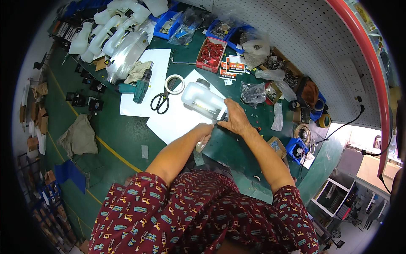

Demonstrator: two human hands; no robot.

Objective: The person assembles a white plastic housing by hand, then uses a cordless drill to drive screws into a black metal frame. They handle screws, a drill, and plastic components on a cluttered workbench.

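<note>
A translucent white plastic tank (196, 96) with a dark cap (203, 83) lies tilted over white sheets (163, 127) on the green table. My right hand (237, 118) is wrapped round the tank's near right end, beside a small black fitting (223, 117). Just below that fitting, my left hand (204, 132) has its fingers closed; what they pinch is hidden. A pale, clear strip or piece (200, 147) shows under the left hand. To the left of the tank lie black-handled scissors (160, 103) and a roll of white tape (174, 84).
A teal power drill (141, 88) lies beyond the scissors. More white tanks (127, 51) are heaped at the far left. Along the back stand a box of red parts (211, 54) and blue bins (166, 25). Plastic bags (253, 93) and a small blue bin (297, 151) sit to the right.
</note>
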